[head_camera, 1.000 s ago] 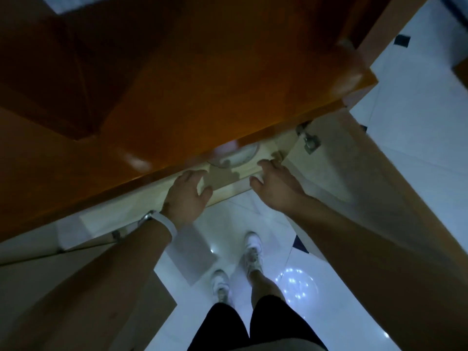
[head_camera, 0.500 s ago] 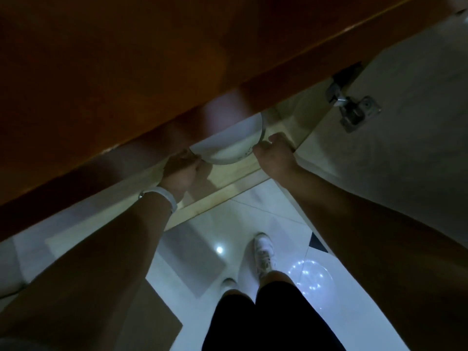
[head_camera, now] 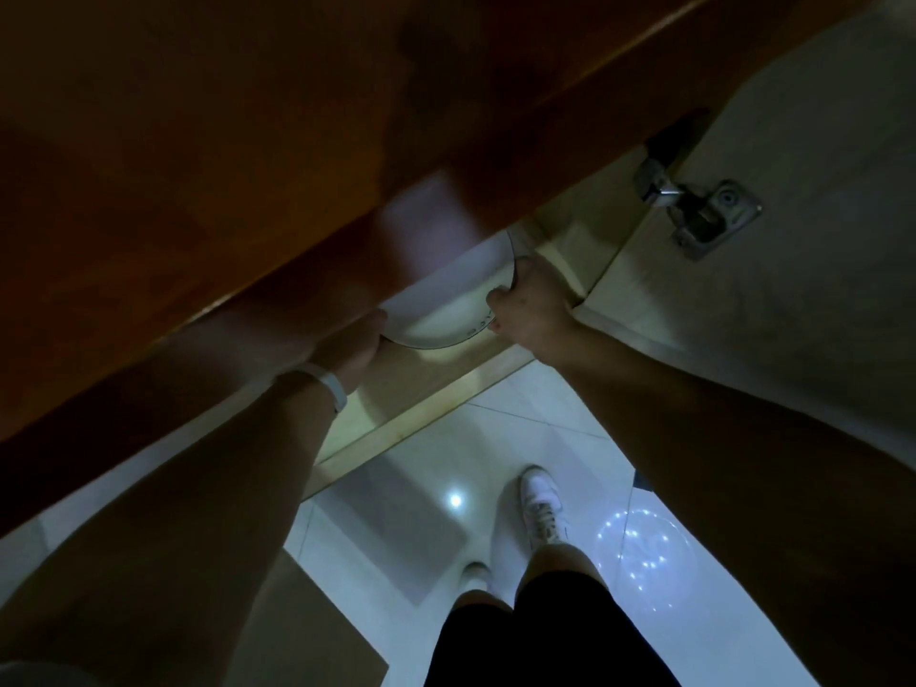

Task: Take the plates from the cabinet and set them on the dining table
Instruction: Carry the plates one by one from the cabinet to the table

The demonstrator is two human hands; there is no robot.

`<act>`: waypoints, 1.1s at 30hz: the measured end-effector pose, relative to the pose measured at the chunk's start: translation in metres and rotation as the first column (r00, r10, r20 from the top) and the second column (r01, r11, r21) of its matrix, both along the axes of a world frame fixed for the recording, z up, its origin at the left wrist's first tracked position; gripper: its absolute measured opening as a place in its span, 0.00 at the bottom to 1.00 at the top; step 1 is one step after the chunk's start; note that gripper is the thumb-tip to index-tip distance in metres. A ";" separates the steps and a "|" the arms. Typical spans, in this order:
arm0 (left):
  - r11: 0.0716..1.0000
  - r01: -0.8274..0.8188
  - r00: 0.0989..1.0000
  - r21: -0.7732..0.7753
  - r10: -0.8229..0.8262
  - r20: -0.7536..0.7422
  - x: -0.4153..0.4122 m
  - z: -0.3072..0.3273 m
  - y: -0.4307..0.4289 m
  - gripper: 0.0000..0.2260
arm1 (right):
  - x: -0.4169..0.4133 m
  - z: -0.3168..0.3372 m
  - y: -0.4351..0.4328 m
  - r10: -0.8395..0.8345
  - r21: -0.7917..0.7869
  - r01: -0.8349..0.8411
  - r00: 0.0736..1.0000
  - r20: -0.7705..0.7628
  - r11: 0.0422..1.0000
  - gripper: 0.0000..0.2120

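Note:
A white plate [head_camera: 441, 309] with a thin dark rim sticks out of the low cabinet, its far half hidden under the brown countertop [head_camera: 248, 141]. My left hand [head_camera: 349, 342] grips the plate's left edge, with its fingers tucked out of sight beneath the counter's lip. My right hand [head_camera: 528, 302] grips the plate's right edge, thumb on the rim. The plate hovers just over the pale cabinet shelf [head_camera: 421, 389]. Whether more plates lie under it cannot be seen.
The open cabinet door [head_camera: 793, 314] stands at the right with a metal hinge [head_camera: 694, 210]. Another open door [head_camera: 322, 652] hangs at the lower left. Below are white floor tiles [head_camera: 446, 513] and my feet in white shoes [head_camera: 543, 508].
The view has dropped closer to the cabinet. Both hands have gone from the shelf's edge to the plate's sides, and more of the plate shows beyond the counter's lip.

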State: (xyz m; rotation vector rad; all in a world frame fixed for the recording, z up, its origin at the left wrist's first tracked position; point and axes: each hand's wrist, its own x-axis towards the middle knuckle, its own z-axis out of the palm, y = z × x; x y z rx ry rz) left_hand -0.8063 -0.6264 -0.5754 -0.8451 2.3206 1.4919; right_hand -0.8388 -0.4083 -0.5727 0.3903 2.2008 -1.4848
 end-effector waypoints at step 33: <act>0.940 -0.075 0.974 0.333 0.141 -0.177 0.258 0.305 0.104 0.13 | 0.293 0.294 0.088 -0.248 -0.134 0.230 0.960 -0.133 0.964 0.22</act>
